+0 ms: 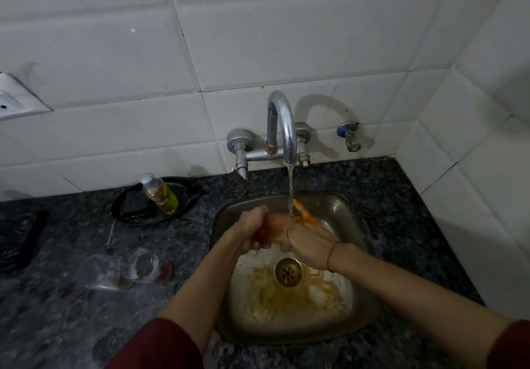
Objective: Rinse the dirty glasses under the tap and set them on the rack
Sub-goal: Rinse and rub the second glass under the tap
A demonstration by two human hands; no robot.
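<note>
Gripping an orange-tinted glass (275, 224) round its base with left hand (251, 229), frame centre, under running tap (282, 127), over sink (341, 205). Meeting its mouth with right hand (311, 239); curled or straight, cannot tell. Lying on counter (57, 325), lower left: 2 more glasses (143, 265).

No text can be read; the label on the small bottle (160, 193) is blurred.

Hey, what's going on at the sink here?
A person is rinsing a glass under the running tap over the steel sink. The left hand grips the glass; the right hand is at its open end, though its hold is unclear. Two more glasses with brown dregs lie on the counter to the left. No rack shows.
</note>
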